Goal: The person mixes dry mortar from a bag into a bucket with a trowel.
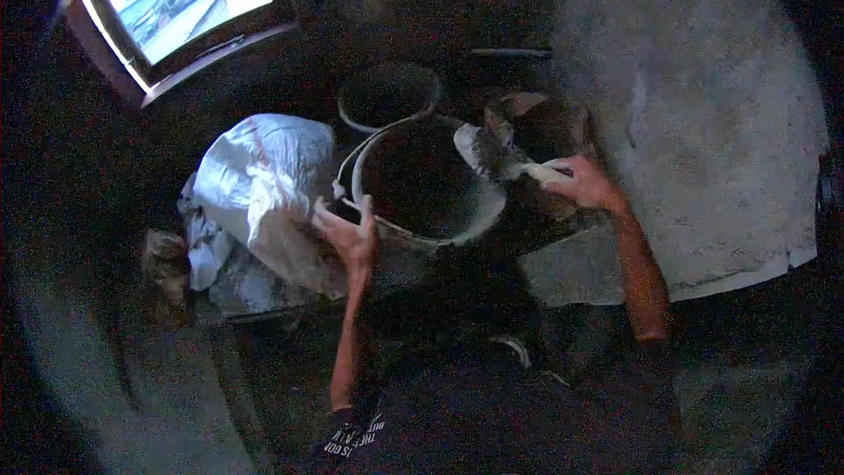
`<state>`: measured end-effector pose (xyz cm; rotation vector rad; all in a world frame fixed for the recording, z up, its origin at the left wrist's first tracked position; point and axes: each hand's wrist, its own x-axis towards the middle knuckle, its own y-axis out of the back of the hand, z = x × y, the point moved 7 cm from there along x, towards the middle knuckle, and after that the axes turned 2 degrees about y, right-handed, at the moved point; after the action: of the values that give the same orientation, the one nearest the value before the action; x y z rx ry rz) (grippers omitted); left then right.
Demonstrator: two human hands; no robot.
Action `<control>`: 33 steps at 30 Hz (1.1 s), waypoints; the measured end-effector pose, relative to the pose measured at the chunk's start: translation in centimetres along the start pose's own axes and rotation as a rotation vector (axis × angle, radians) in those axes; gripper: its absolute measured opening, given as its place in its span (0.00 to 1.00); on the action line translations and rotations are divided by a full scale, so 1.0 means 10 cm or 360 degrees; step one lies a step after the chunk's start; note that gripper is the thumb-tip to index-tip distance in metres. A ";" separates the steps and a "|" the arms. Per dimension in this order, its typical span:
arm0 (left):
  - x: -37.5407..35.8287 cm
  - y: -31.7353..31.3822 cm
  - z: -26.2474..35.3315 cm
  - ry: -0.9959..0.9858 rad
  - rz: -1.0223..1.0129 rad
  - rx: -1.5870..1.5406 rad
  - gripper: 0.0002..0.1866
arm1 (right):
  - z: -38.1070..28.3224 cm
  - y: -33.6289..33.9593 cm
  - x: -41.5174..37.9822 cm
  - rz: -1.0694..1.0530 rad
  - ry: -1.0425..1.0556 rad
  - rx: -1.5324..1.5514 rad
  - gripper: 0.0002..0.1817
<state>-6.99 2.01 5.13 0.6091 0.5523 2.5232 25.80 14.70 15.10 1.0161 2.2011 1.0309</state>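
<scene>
In the head view, a wide round bucket (479, 227) with a pale rim and dark inside stands in front of me. My left hand (350, 236) is at its left rim, thumb by the edge and fingers outside, beside the looped handle (340, 188). My right hand (586, 185) is closed around the narrow whitish end of a pale, dirt-speckled thing (475, 148). That thing reaches over the bucket's right rim; its kind is too dim to make out. What lies inside the bucket is lost in shadow.
A white sack (264, 158) stands left of the bucket. Behind is a second round container (389, 97). A large grey slab-like surface (703, 141) fills the right side. A bright window opening (185, 0) is at upper left. The surroundings are very dark.
</scene>
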 end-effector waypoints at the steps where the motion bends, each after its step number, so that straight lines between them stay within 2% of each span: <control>1: -0.03 -0.12 -0.18 0.0050 -0.0066 -0.0025 0.38 | -0.04 -0.15 0.10 -0.0076 0.0030 -0.0006 0.20; 2: -0.06 -0.27 -0.37 0.0097 -0.0134 -0.0053 0.38 | -0.04 -0.29 0.19 -0.0147 0.0058 -0.0014 0.20; 3: -0.09 -0.35 -0.45 0.0230 -0.0305 -0.0204 0.37 | -0.04 -0.42 0.29 -0.0124 0.0242 -0.0082 0.20; 4: -0.12 -0.44 -0.51 0.0362 -0.0476 -0.0360 0.36 | -0.06 -0.50 0.38 -0.0127 0.0248 -0.0081 0.20; 5: -0.13 -0.43 -0.50 0.0271 -0.0451 -0.0301 0.31 | -0.06 -0.64 0.48 -0.0283 0.0139 -0.0094 0.21; 6: -0.12 -0.41 -0.48 0.0266 -0.0444 -0.0301 0.31 | -0.01 -0.77 0.56 -0.0432 0.0029 -0.0107 0.22; 7: -0.12 -0.39 -0.42 0.0213 -0.0457 -0.0343 0.28 | -0.10 -0.85 0.65 -0.0322 0.0291 -0.0163 0.22; 9: -0.17 -0.33 -0.32 0.0117 -0.0374 -0.0426 0.20 | -0.21 -0.94 0.72 -0.0378 0.0205 -0.0188 0.22; 11: -0.18 -0.30 -0.24 0.0088 -0.0361 -0.0449 0.20 | -0.23 -1.04 0.78 -0.0440 0.0119 -0.0213 0.23; 14: -0.18 -0.29 -0.25 0.0081 -0.0349 -0.0380 0.17 | 0.07 -1.28 1.03 -0.0454 0.0210 -0.0308 0.23; 16: -0.18 -0.29 -0.25 0.0102 -0.0366 -0.0440 0.17 | -0.06 -1.27 1.01 -0.0274 0.0669 -0.0401 0.23; 19: -0.17 -0.32 -0.30 0.0071 -0.0279 -0.0376 0.18 | -0.18 -1.20 0.97 -0.0450 0.0531 -0.0440 0.22; 22: -0.16 -0.36 -0.35 0.0084 -0.0291 -0.0483 0.18 | -0.07 -1.20 1.04 -0.0467 0.0484 -0.0577 0.21; 25: -0.17 -0.36 -0.33 0.0128 -0.0325 -0.0497 0.18 | 0.01 -1.15 1.07 -0.0327 0.0508 -0.0735 0.22; 29: -0.16 -0.37 -0.32 0.0152 -0.0334 -0.0434 0.17 | 0.07 -1.06 1.09 -0.0283 0.0547 -0.0660 0.23; 33: -0.16 -0.34 -0.30 0.0097 -0.0314 -0.0420 0.17 | -0.07 -0.87 0.99 -0.0275 0.0342 -0.0979 0.20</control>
<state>-6.01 3.08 0.54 0.3629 0.2774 2.3790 15.84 18.54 7.34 0.4476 1.8800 1.6479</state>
